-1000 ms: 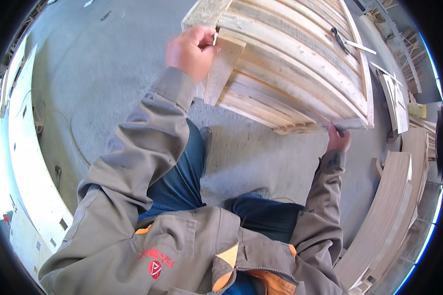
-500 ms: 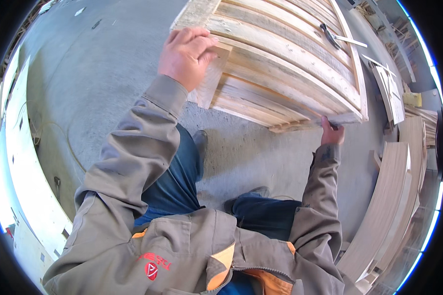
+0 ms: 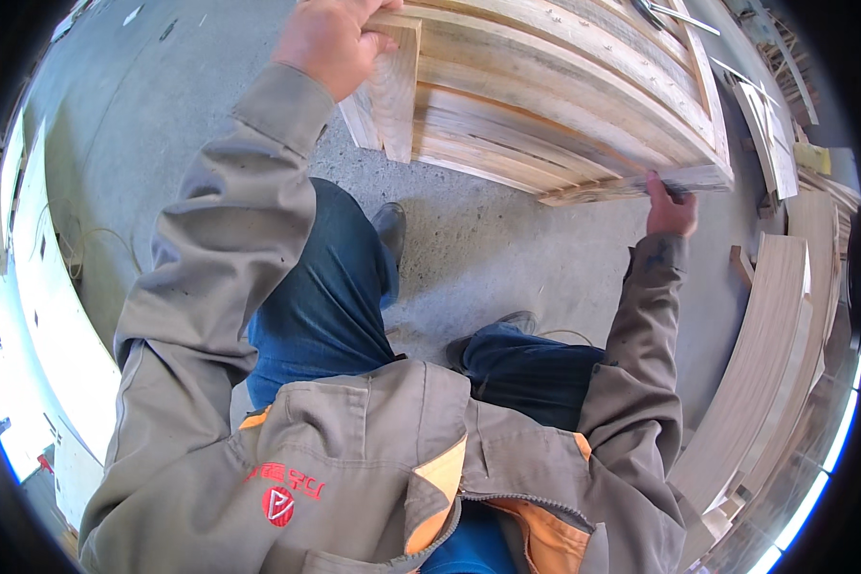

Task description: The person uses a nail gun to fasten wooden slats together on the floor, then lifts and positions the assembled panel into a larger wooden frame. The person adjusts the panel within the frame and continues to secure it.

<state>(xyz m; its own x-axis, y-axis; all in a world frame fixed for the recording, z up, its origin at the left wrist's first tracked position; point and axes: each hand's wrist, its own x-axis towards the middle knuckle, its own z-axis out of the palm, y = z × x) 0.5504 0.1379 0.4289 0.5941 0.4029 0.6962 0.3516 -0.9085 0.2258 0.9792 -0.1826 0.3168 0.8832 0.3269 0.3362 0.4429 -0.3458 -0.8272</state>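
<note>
A pale slatted wooden crate (image 3: 545,72) takes up the top of the head view, its near side facing me. My left hand (image 3: 335,43) is closed round its upper left corner, above an upright end board (image 3: 400,96); the fingertips reach the picture's edge. Lower down at the right, my right hand (image 3: 672,209) grips the crate's bottom right corner, thumb up against the wood and the other fingers mostly hidden. On the crate's slats lies a hammer (image 3: 684,17) with a pale handle, partly cut off by the top edge.
Long curved-looking boards (image 3: 751,354) are stacked on the right. Farther up lie more wood pieces (image 3: 765,143) and a yellow block (image 3: 813,158). Large pale panels (image 3: 57,325) stand along the left. A thin cable (image 3: 105,232) runs over the concrete floor (image 3: 488,249) near them.
The crate and both hands have shifted up in the picture, the left hand also leftward and the right hand slightly rightward. Both keep their grip. The hammer has moved partly out of view.
</note>
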